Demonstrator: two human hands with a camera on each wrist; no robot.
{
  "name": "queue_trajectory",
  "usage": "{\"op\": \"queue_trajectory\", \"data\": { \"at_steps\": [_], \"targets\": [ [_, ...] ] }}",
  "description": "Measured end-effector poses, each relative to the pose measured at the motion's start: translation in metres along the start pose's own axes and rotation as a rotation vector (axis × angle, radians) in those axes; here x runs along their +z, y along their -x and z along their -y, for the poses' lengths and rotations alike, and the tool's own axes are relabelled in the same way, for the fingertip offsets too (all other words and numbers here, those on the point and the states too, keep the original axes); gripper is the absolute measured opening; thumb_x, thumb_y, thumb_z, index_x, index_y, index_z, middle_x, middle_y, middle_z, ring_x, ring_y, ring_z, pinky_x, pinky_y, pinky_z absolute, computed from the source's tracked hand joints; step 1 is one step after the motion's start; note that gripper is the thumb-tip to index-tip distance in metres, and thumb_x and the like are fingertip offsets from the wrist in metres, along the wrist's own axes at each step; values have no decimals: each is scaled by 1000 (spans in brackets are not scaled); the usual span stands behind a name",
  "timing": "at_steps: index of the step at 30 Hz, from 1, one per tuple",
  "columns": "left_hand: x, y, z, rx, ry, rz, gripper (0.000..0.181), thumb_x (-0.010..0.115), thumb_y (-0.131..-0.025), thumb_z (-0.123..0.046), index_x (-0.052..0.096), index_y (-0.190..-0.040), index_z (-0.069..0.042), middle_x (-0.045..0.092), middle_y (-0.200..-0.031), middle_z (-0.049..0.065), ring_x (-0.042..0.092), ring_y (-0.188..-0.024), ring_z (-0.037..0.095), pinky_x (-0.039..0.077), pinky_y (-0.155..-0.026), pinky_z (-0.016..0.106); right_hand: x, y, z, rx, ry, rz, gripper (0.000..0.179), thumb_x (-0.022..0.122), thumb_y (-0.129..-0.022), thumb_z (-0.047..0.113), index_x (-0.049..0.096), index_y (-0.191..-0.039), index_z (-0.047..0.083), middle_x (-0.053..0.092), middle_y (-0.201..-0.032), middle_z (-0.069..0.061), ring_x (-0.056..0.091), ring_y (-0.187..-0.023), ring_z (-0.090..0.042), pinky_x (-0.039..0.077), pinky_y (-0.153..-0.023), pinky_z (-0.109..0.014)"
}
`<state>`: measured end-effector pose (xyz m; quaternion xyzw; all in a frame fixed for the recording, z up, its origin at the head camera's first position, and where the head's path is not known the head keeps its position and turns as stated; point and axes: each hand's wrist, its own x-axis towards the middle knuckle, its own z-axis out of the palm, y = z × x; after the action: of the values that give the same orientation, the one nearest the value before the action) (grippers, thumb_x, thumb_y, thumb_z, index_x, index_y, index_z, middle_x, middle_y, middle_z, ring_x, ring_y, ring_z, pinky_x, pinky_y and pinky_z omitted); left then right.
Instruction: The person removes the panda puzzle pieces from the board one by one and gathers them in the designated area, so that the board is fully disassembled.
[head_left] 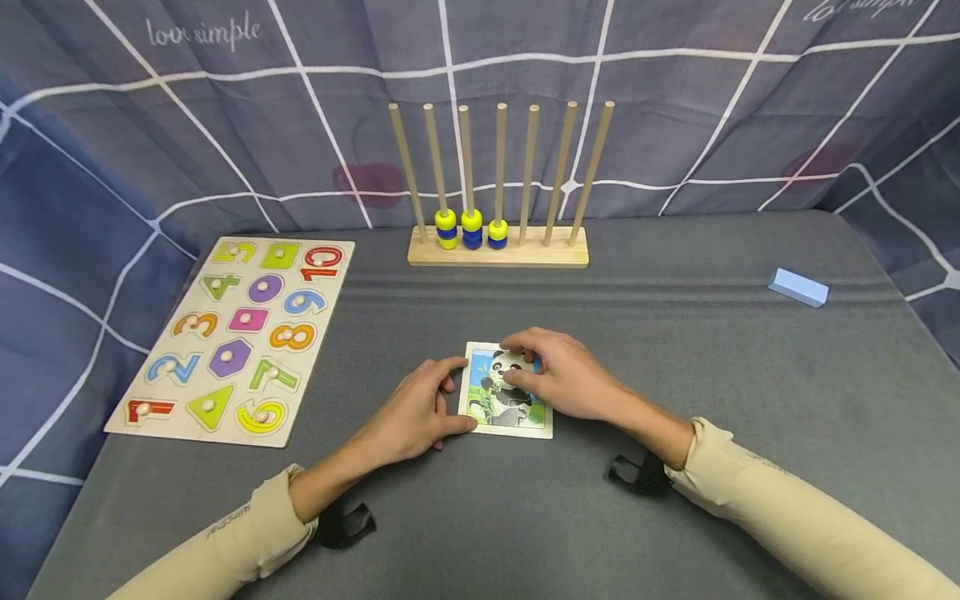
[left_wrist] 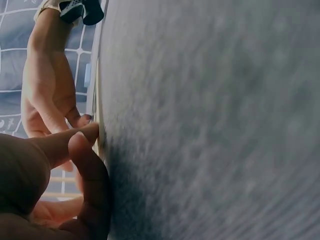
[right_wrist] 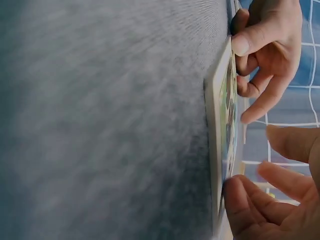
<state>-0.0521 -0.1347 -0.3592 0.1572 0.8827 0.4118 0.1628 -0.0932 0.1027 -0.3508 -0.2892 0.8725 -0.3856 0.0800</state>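
Note:
A small panda picture puzzle (head_left: pixel 510 408) in a pale wooden frame lies flat on the grey table. At its left side is my left hand (head_left: pixel 411 408), the thumb at the lower left corner and the index finger reaching to the upper left edge. My right hand (head_left: pixel 573 375) arches over the upper right of the picture, thumb and index finger spread apart above the panda. In the right wrist view, a bent fingertip of the right hand (right_wrist: pixel 280 195) touches the puzzle's surface (right_wrist: pixel 227 115). The right hand covers the puzzle's upper right corner in the head view.
To the left lies a wooden number and shape peg board (head_left: pixel 273 400). Behind the puzzle stands a rack of wooden rods (head_left: pixel 540 254), with yellow and blue beads (head_left: pixel 472 229) on 3 of them. A light blue block (head_left: pixel 798 287) lies at the far right, near the curtain (head_left: pixel 750 125).

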Motion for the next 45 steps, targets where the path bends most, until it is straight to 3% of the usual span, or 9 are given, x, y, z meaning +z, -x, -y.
{"op": "queue_trajectory", "data": {
  "at_steps": [6,15,24,30,35,45],
  "targets": [
    [-3,-1,-2,-16,-21,14,74,83,-81,-12,45,-144,1,48,-107,9,56,-51,8,47,-59,26,1,-11,6,13,88,88,37,71,-92,21,67,-125,5,59,-99,-3,51,-82,-17,41,-69,-33],
    [-2,-2,1,7,37,29,72,82,-82,-7,45,-143,2,47,-113,15,58,-54,7,49,-53,27,7,-20,7,51,162,153,40,71,-92,24,67,-128,8,47,-96,-5,40,-80,-18,34,-70,-32],
    [-3,-3,0,17,35,26,72,82,-81,-7,46,-142,3,47,-112,14,58,-54,6,49,-56,27,11,-21,12,115,89,135,42,74,-90,21,66,-127,6,49,-99,-6,41,-86,-20,34,-71,-34],
    [-2,-4,0,0,35,27,73,83,-80,-7,46,-142,3,47,-112,13,58,-54,6,49,-58,27,17,-21,15,153,99,99,38,75,-88,14,66,-124,4,51,-103,-6,45,-93,-22,38,-78,-36],
    [-3,-4,1,6,30,24,74,83,-79,-6,46,-142,4,48,-112,13,59,-54,5,49,-61,27,20,-22,14,153,102,80,37,75,-89,13,66,-123,4,52,-106,-7,47,-99,-23,40,-85,-40],
    [-3,-4,1,21,43,35,74,83,-79,-6,45,-143,3,48,-116,15,60,-56,5,50,-62,26,18,-24,11,137,83,76,34,76,-87,12,67,-119,3,54,-105,-9,49,-98,-24,40,-85,-40]
  ]
}}
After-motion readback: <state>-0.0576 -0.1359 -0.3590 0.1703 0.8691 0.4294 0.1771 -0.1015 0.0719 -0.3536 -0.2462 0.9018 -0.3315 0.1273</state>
